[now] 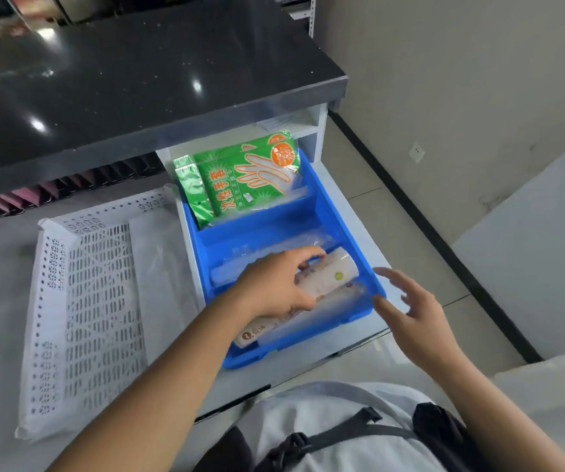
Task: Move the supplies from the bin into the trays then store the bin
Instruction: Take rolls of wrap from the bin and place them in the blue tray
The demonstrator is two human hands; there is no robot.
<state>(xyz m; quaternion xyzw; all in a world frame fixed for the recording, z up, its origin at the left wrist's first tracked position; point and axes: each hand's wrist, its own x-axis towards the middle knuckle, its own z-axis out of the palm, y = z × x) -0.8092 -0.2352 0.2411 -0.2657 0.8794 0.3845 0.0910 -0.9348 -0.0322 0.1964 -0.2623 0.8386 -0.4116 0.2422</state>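
Rolls (325, 274) and glove packs (250, 178) in blue tray (328, 202)

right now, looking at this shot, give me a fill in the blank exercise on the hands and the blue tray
1. The left hand grips a white ____ in the near compartment of the blue tray.
2. The green glove packets stand in the tray's ____ compartment.
3. The right hand hovers with its fingers ____, holding nothing.
4. The white perforated bin lies to the ____ of the blue tray.

Missing words: roll; far; spread; left
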